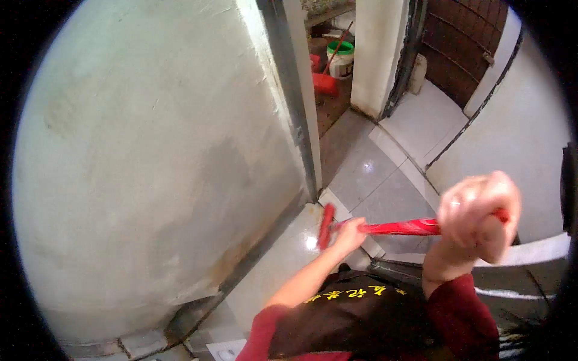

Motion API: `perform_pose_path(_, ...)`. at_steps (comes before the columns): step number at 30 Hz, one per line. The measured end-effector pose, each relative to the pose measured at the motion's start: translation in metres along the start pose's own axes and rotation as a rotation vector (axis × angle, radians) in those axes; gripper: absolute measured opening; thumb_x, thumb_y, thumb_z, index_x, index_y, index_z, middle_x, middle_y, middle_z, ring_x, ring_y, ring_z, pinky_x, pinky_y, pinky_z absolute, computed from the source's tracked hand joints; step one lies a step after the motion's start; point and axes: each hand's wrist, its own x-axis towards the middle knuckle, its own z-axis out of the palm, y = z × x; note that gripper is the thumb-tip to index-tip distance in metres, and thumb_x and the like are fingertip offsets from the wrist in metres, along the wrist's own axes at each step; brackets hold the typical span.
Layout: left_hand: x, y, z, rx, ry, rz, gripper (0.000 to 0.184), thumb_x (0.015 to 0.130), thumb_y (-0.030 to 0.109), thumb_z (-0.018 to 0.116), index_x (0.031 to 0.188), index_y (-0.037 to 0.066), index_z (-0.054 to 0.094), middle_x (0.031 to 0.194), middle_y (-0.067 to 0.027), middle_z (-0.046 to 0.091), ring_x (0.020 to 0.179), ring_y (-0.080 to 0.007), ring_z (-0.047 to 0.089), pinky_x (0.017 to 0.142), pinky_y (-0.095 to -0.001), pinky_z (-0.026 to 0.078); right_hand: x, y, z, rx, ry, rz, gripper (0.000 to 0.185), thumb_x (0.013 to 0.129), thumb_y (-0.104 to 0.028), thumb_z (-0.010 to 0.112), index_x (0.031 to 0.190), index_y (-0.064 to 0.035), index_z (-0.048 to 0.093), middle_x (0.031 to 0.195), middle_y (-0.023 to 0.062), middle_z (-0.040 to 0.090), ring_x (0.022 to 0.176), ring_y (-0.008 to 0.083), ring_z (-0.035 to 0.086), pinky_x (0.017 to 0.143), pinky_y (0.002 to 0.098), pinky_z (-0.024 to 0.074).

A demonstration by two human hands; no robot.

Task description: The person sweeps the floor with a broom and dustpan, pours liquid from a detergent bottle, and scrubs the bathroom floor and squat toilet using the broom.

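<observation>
A long-handled red floor tool [400, 227] slants across the view; its narrow red head [326, 227] is low by the white doorway tiles. I cannot make out whether it is a mop or a squeegee. Wrapped around the pole close to the head is my left hand [352, 233]. Higher up, at the pole's top end, my right hand [478, 216] is closed on it, a little blurred. A black apron [367, 313] with yellow lettering covers my front, over dark red sleeves.
A grey, stained wall [156, 150] rises at the left beside a dark door frame [295, 108]. Through the doorway stand a white bucket [341, 62] with a green rim and a red dustpan or broom head [325, 85]. Grey floor tiles [385, 198] shine wet. A brown barred door [460, 48] is beyond.
</observation>
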Motion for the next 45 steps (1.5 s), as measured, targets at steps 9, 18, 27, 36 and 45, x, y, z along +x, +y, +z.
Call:
perform_pose_path(9, 0.163, 0.061, 0.072, -0.382, -0.274, 0.287, 0.021, 0.069, 0.01, 0.068, 0.083, 0.004, 0.053, 0.082, -0.0116, 0.057, 0.079, -0.0276, 0.056, 0.07, -0.0355, 0.045, 0.022, 0.011, -0.047, -0.768, 0.519, 0.09, 0.021, 0.089, -0.013, 0.048, 0.073, -0.0033, 0.038, 0.052, -0.0004, 0.037, 0.038, 0.0041, 0.03, 0.036, 0.0202, 0.0265)
perform_pose_path(18, 0.202, 0.054, 0.206, -0.482, -0.707, 0.196, 0.016, 0.071, 0.014, 0.067, 0.076, 0.006, 0.053, 0.074, -0.0134, 0.057, 0.07, -0.0323, 0.055, 0.062, -0.0393, 0.041, 0.008, 0.039, -0.158, -1.154, 0.702, 0.505, 0.025, 0.087, -0.016, 0.055, 0.067, -0.0036, 0.048, 0.059, -0.0008, 0.046, 0.05, 0.0047, 0.042, 0.045, 0.0197, 0.0321)
perform_pose_path(27, 0.294, 0.023, 0.262, -0.328, -0.821, 0.286, 0.018, 0.075, 0.021, 0.063, 0.077, 0.006, 0.053, 0.078, -0.0177, 0.057, 0.077, -0.0382, 0.054, 0.066, -0.0434, 0.042, -0.013, 0.056, -0.298, -0.721, 0.987, 0.423, 0.022, 0.089, -0.014, 0.051, 0.069, -0.0076, 0.045, 0.058, -0.0011, 0.044, 0.047, 0.008, 0.041, 0.042, 0.0227, 0.034)
perform_pose_path(36, 0.38, -0.008, 0.184, -0.133, -0.427, 0.485, 0.02, 0.075, 0.022, 0.06, 0.067, 0.006, 0.051, 0.071, -0.0153, 0.054, 0.072, -0.037, 0.053, 0.063, -0.0456, 0.041, -0.02, 0.071, -0.329, -0.738, 0.816, 0.267, 0.022, 0.087, -0.024, 0.052, 0.074, -0.0072, 0.046, 0.057, 0.0037, 0.046, 0.047, 0.0175, 0.044, 0.046, 0.0319, 0.0405)
perform_pose_path(45, 0.513, -0.184, 0.121, 0.148, -0.357, 0.279, 0.023, 0.078, 0.028, 0.057, 0.066, 0.009, 0.056, 0.071, -0.0124, 0.056, 0.076, -0.0339, 0.054, 0.077, -0.0508, 0.036, -0.067, 0.222, -0.363, -0.723, 0.608, 0.543, 0.013, 0.084, -0.007, 0.048, 0.074, -0.0018, 0.052, 0.067, 0.008, 0.056, 0.057, 0.0176, 0.049, 0.062, 0.034, 0.0435)
